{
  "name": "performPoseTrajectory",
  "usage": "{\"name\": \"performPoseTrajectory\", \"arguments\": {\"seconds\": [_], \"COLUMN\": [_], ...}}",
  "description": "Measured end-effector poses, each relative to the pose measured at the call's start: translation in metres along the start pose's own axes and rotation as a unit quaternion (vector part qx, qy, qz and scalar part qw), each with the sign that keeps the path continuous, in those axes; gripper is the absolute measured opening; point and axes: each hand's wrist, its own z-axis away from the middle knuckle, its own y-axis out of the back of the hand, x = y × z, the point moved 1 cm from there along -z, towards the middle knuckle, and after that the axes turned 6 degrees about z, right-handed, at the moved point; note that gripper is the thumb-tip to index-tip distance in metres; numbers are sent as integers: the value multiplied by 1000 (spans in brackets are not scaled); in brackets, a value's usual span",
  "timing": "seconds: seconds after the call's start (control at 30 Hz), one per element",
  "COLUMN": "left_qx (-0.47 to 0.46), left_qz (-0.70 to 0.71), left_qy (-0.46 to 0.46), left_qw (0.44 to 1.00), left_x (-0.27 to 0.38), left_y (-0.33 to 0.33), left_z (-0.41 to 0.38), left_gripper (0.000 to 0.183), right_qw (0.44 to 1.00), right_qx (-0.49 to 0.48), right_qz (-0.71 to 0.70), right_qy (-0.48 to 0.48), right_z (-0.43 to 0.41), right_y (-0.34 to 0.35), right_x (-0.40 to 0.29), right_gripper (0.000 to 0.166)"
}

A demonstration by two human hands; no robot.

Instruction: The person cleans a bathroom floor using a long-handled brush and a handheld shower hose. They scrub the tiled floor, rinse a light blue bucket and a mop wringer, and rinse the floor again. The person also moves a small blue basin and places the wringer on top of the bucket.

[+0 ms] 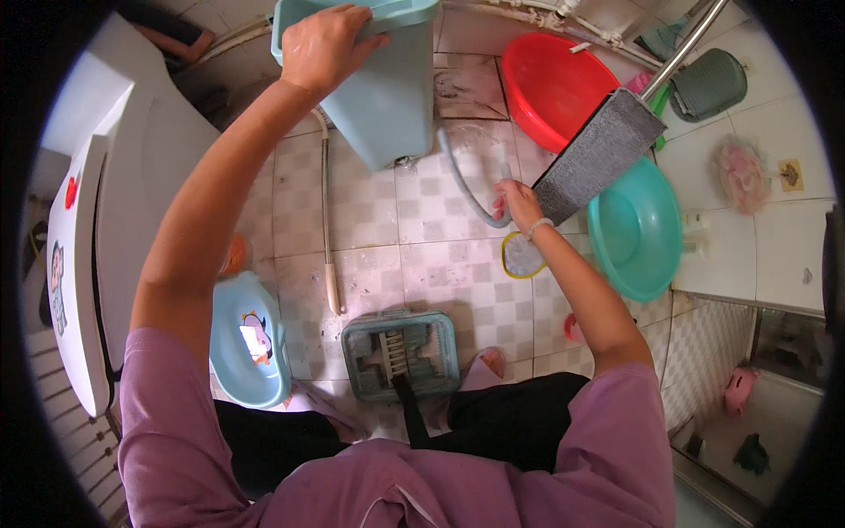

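My left hand [327, 49] grips the near-left rim of a tall light-blue plastic bucket [389, 92] at the top of the view. Its base is on the wet tiled floor. My right hand [519, 204], with a beaded bracelet at the wrist, holds a grey flexible hose [460, 181] that bends in a U on the tiles. Right beside that hand is the grey pad of a flat mop [594, 158], its metal handle rising to the upper right. Between my feet lies a blue-green plastic frame [353, 369], with a black-handled scrub brush [396, 356] across it.
A red basin [554, 86] and a turquoise basin [637, 231] stand on the right. At left is a small blue basin [247, 369] beside a white appliance [142, 178]. A metal-and-beige pole [325, 198] lies on the tiles. A yellow-rimmed mesh piece [521, 256] is below my right hand.
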Motion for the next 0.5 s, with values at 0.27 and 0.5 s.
{"name": "performPoseTrajectory", "arguments": {"seconds": [0.27, 0.5], "left_qx": [24, 60], "left_qz": [1, 263], "left_qy": [-53, -132], "left_qw": [998, 954], "left_x": [56, 75], "left_y": [9, -45], "left_z": [4, 68], "left_gripper": [35, 47], "right_qw": [933, 887], "right_qx": [-107, -54], "right_qz": [-300, -451], "right_qy": [-170, -86], "right_z": [41, 79], "right_y": [-36, -67], "right_x": [4, 17], "right_gripper": [61, 57]}}
